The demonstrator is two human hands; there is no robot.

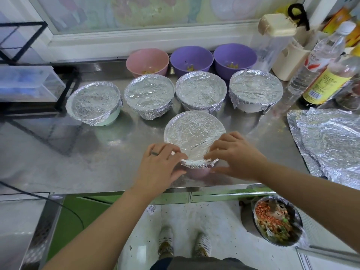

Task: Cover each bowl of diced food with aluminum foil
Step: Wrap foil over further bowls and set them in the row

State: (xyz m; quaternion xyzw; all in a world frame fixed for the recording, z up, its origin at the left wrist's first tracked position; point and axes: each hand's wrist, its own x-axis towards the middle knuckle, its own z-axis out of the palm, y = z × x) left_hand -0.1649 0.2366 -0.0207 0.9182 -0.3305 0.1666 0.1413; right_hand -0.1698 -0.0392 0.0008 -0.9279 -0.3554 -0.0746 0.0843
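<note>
A pink bowl (196, 172) stands near the front edge of the steel counter, its top covered by crinkled foil (192, 133). My left hand (159, 164) presses the foil against the near left rim, fingers curled onto the folded edge. My right hand (235, 154) does the same at the near right rim. Behind stands a row of several foil-covered bowls (93, 100) (149, 92) (200, 90) (255, 88). At the back are an uncovered pink bowl (147, 61) and two uncovered purple bowls (191, 59) (234, 57) with yellow diced food.
Loose foil sheets (329, 141) lie at the right of the counter (78, 162). Bottles (321, 82) and a cream container (288, 61) crowd the back right. A black rack with a clear box (29, 82) stands left. A scrap-filled bin (276, 221) sits on the floor.
</note>
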